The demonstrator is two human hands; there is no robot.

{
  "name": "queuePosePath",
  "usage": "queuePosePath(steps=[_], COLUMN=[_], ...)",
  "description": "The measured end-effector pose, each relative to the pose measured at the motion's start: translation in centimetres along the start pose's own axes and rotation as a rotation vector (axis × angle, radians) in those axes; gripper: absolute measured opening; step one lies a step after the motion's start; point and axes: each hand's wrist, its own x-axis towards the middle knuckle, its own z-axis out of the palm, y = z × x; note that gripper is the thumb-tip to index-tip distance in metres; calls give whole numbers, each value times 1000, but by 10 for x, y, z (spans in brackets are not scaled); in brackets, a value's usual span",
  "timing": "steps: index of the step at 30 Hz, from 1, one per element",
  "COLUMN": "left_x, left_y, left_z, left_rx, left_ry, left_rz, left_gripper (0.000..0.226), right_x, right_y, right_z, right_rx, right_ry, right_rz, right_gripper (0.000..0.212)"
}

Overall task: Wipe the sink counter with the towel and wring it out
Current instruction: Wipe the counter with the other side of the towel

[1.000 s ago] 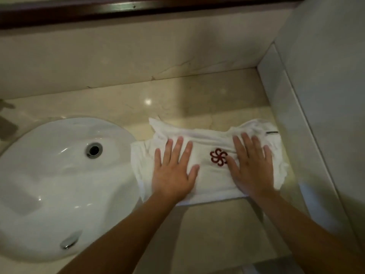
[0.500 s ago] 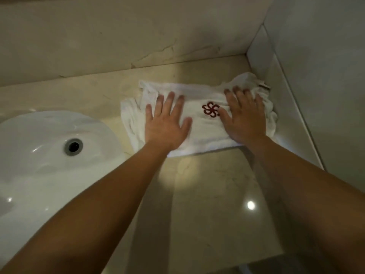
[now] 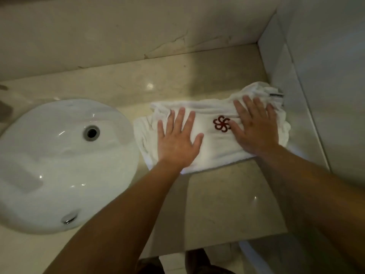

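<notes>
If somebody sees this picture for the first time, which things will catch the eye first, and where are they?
First comes the white towel, spread on the beige counter to the right of the sink, with a dark red flower emblem in its middle. The left hand and the right hand press flat on it, one on each side of the emblem. The round white sink fills the left side, with its drain toward the back.

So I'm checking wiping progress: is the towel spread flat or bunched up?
Mostly flat: the towel lies spread under the left hand and right hand, bunched only at its right end.
</notes>
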Motion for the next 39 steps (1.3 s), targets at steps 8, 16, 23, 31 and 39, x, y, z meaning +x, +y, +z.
queuePosePath(steps=[8,16,23,31,39], left_x=[25,-76,-42,-45,-137], left_y=[-1,-3,0,0,3], left_z=[-10,19,9,12,36], left_rx=[65,82,63,64,26], left_ry=[-24,-49,-66,-45,-88], left_rz=[120,141,149,166,186], left_gripper=[50,67,66,65,62], right_x=[11,-102,-68,-81,-177], right_y=[1,-7,-2,-3,-16], right_z=[6,9,-1,10,5], right_rx=[-20,-57,-78,-117,-75], right_ry=[105,79,-54,32,-3], right_rz=[-31,-222,-141,-86,-113], right_gripper=[67,68,69,64,66])
